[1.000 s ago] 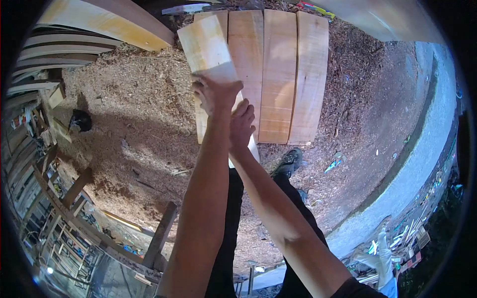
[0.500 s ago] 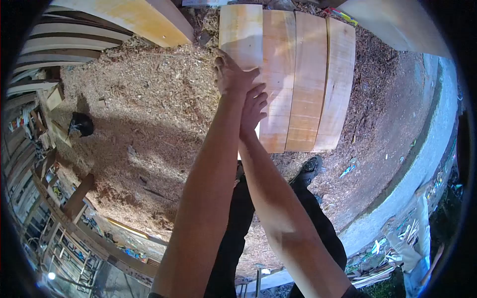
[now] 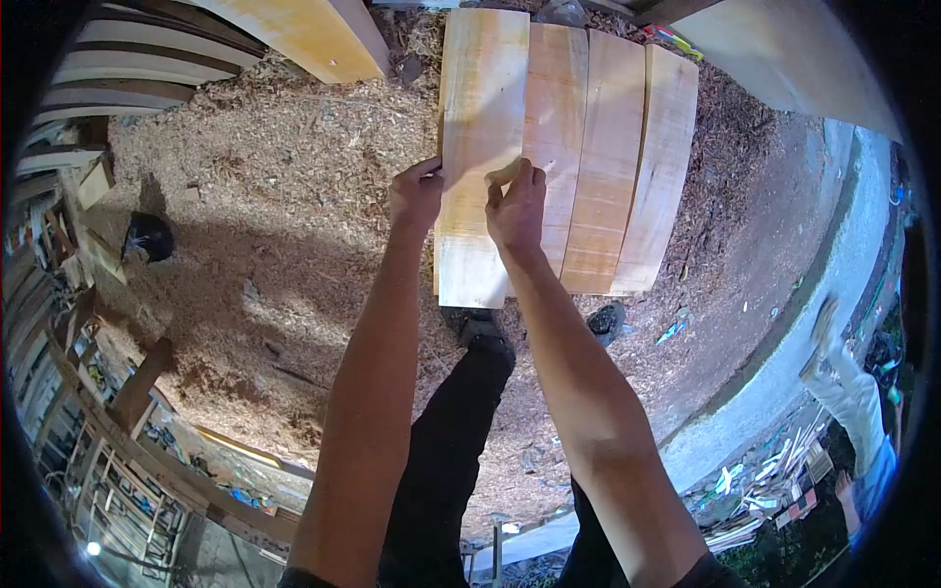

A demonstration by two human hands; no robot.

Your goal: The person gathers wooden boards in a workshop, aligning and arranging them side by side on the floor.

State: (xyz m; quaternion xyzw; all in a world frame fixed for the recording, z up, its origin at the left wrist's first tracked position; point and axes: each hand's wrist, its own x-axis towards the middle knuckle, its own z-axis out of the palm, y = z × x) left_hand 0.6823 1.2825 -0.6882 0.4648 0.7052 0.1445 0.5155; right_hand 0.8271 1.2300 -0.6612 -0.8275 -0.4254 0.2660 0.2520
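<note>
A pale wooden board (image 3: pixel 480 108) lies at the left end of a row of similar planks, slightly over the one beside it. My left hand (image 3: pixel 417 203) is closed at its left edge, thumb and fingers pinching the side. On the opposite edge, my right hand (image 3: pixel 517 208) has its fingers bent around the wood, with some fingertips hidden. To the right, a second plank (image 3: pixel 557 127), a third plank (image 3: pixel 610 167) and a fourth plank (image 3: pixel 664 167) lie side by side with narrow gaps.
Wood shavings cover the ground (image 3: pixel 294 235). A black bag-like object (image 3: pixel 149 237) sits at the left, below stacked boards (image 3: pixel 137 64). A large timber (image 3: pixel 314 34) stands at the upper left. Along the right runs a concrete strip (image 3: pixel 745 392); another person (image 3: pixel 853 412) is beyond it.
My hands have separated from their crossed position to opposite edges of the left board. That board's near end now shows between my arms. Another person has come into view at the right.
</note>
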